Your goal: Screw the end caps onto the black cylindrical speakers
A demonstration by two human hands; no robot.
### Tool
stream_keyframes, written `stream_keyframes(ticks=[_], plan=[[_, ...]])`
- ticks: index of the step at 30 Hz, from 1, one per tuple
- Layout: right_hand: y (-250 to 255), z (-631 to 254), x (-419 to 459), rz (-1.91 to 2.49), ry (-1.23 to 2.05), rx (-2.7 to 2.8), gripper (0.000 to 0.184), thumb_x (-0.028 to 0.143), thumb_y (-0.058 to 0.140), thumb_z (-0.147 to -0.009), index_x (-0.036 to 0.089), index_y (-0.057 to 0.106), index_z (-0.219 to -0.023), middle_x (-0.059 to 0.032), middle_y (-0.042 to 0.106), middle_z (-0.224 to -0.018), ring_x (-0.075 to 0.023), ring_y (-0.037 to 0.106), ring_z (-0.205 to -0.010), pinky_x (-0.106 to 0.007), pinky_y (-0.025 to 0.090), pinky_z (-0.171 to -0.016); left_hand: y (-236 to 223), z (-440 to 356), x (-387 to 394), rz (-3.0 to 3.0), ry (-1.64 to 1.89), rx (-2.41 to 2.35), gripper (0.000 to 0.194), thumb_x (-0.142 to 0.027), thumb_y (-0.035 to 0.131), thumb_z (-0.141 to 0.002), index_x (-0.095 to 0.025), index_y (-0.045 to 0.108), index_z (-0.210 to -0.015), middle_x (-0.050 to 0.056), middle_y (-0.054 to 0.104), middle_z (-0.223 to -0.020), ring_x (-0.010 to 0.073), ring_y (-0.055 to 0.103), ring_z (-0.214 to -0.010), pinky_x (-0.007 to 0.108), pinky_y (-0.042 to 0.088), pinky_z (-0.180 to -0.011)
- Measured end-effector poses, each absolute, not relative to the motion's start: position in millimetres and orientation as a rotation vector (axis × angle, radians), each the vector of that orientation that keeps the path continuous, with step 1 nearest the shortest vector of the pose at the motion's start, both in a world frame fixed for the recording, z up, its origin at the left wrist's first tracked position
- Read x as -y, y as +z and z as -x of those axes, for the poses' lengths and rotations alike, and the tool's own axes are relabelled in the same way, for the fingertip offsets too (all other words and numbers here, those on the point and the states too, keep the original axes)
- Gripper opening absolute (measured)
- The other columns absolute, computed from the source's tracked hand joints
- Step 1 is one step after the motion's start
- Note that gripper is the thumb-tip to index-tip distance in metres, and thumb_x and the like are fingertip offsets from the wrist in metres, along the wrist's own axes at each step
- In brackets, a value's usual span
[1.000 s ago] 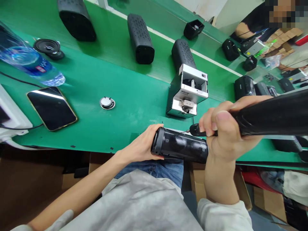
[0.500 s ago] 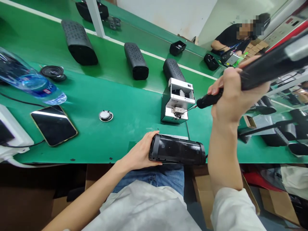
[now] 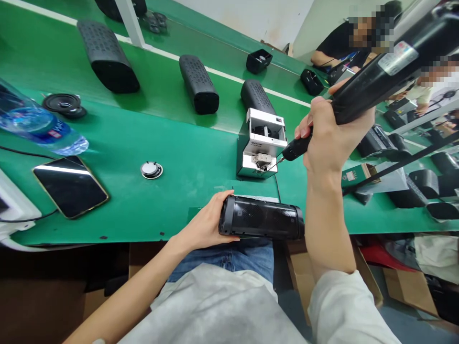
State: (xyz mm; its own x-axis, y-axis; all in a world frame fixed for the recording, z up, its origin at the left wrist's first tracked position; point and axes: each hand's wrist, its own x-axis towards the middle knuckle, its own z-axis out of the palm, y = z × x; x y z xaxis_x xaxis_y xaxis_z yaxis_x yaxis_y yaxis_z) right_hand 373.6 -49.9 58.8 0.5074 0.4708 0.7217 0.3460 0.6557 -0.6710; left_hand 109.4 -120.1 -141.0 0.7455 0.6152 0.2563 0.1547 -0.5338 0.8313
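Note:
My left hand (image 3: 211, 220) is closed round the left end of a black speaker (image 3: 263, 218), which lies sideways at the table's front edge. My right hand (image 3: 335, 131) grips a black electric screwdriver (image 3: 373, 79), held at a slant with its bit pointing down and left. The thin bit reaches the front of a silver screw feeder (image 3: 264, 143), at its small metal outlet; whether a screw is on the tip is too small to tell. The feeder stands just beyond the speaker.
Black speaker housings (image 3: 199, 85) stand along the green bench behind the feeder. To the left are a small round speaker driver (image 3: 151, 169), a phone (image 3: 71, 186), a water bottle (image 3: 39, 122) and a larger driver (image 3: 64, 104). A co-worker (image 3: 333, 45) sits at the far right.
The screwdriver and my right hand have shifted left and slightly up, and the bit sits lower at the feeder outlet. My left hand keeps its hold on the speaker. The view has shifted slightly.

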Motion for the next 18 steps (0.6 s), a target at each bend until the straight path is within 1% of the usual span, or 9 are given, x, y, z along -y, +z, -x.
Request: stream_keyframes(ticks=[3, 7, 10, 12, 15, 18], plan=[[64.3, -376.8, 68.8, 0.845, 0.109, 1.068, 0.020, 0.019, 0.072, -0.082, 0.028, 0.063, -0.097, 0.0127, 0.042, -0.058, -0.0106, 0.039, -0.039, -0.026, 0.027, -0.038, -140.6, -109.4, 120.1, -2.098, 0.673, -0.580, 0.133, -0.039, 0.108, -0.080, -0.033, 0.018, -0.179, 0.023, 0.048, -0.173, 0.0494, 0.056, -0.161, 0.070, 0.054, -0.131], [86.2, -385.7, 107.7, 0.862, 0.163, 1.064, 0.018, 0.020, 0.071, -0.077, 0.027, 0.069, -0.092, 0.0121, 0.043, -0.057, -0.0095, 0.040, -0.040, -0.025, 0.031, -0.037, -138.7, -109.7, 119.9, -2.106, 0.671, -0.576, 0.133, -0.037, 0.108, -0.080, -0.034, 0.018, -0.178, 0.022, 0.049, -0.173, 0.0485, 0.056, -0.161, 0.069, 0.054, -0.131], [100.3, -389.5, 132.2, 0.904, 0.127, 0.981, 0.023, 0.018, 0.069, -0.066, 0.029, 0.072, -0.086, 0.0119, 0.036, -0.055, -0.0068, 0.033, -0.040, -0.024, 0.026, -0.035, -138.2, -109.5, 119.5, -2.099, 0.666, -0.575, 0.128, -0.038, 0.106, -0.083, -0.035, 0.019, -0.178, 0.021, 0.049, -0.173, 0.0479, 0.057, -0.161, 0.068, 0.054, -0.131], [104.5, -388.6, 142.0, 0.931, 0.129, 0.936, 0.025, 0.018, 0.067, -0.062, 0.028, 0.072, -0.084, 0.0117, 0.034, -0.054, -0.0059, 0.031, -0.040, -0.023, 0.025, -0.035, -138.8, -109.2, 119.1, -2.098, 0.660, -0.580, 0.127, -0.041, 0.104, -0.085, -0.034, 0.019, -0.178, 0.021, 0.049, -0.172, 0.0481, 0.057, -0.161, 0.069, 0.053, -0.131], [104.1, -384.4, 147.7, 0.951, 0.166, 0.929, 0.023, 0.019, 0.067, -0.065, 0.027, 0.071, -0.086, 0.0121, 0.038, -0.055, -0.0058, 0.033, -0.041, -0.023, 0.029, -0.035, -140.2, -108.8, 118.8, -2.102, 0.658, -0.594, 0.127, -0.044, 0.104, -0.085, -0.033, 0.019, -0.178, 0.021, 0.050, -0.171, 0.0486, 0.057, -0.160, 0.070, 0.053, -0.132], [100.1, -382.6, 147.2, 0.947, 0.185, 0.929, 0.023, 0.019, 0.067, -0.066, 0.027, 0.072, -0.088, 0.0129, 0.040, -0.054, -0.0067, 0.035, -0.039, -0.022, 0.030, -0.035, -140.3, -108.4, 119.1, -2.107, 0.653, -0.603, 0.127, -0.045, 0.104, -0.084, -0.033, 0.019, -0.179, 0.021, 0.050, -0.170, 0.0487, 0.057, -0.160, 0.070, 0.053, -0.132]])
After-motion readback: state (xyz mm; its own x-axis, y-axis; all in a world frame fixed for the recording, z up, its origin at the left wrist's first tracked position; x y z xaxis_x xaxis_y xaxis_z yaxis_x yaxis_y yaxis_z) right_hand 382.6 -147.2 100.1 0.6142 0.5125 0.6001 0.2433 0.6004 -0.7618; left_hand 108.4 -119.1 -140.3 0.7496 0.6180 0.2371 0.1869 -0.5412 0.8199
